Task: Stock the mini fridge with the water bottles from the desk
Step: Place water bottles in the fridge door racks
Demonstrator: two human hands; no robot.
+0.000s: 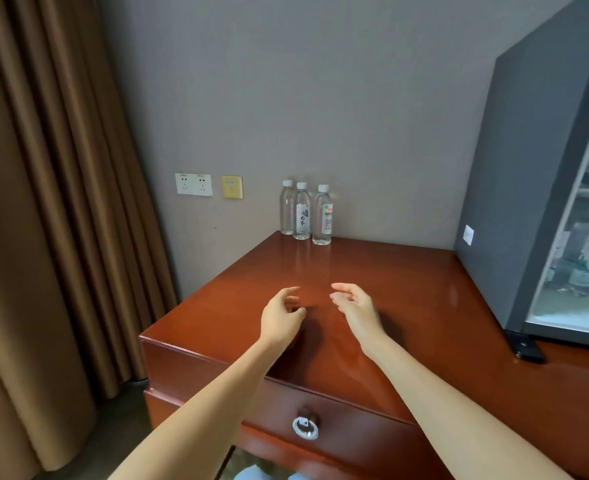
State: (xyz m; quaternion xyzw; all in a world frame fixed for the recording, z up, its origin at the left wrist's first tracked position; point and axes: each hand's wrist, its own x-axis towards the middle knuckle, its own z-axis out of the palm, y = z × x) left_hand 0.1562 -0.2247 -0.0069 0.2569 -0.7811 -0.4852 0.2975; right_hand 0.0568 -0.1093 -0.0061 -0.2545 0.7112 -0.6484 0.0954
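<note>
Three clear water bottles with white caps stand upright together at the far edge of the reddish wooden desk (407, 289), against the wall: the left bottle (286, 209), the middle bottle (302, 213) and the right bottle (322, 216). A dark grey mini fridge (514, 188) stands on the desk at the right; through its glass door (584, 237), which looks shut, bottles show on the shelves. My left hand (282, 317) and my right hand (355, 306) hover over the desk's middle, well short of the bottles, both empty with fingers loosely curled and apart.
Brown curtains (43, 202) hang at the left. Wall sockets (193, 184) and a yellow plate (232, 187) sit on the wall left of the bottles. A drawer with a ring pull (305, 426) is below the desk's front edge. A black fridge foot (526, 349) sticks out.
</note>
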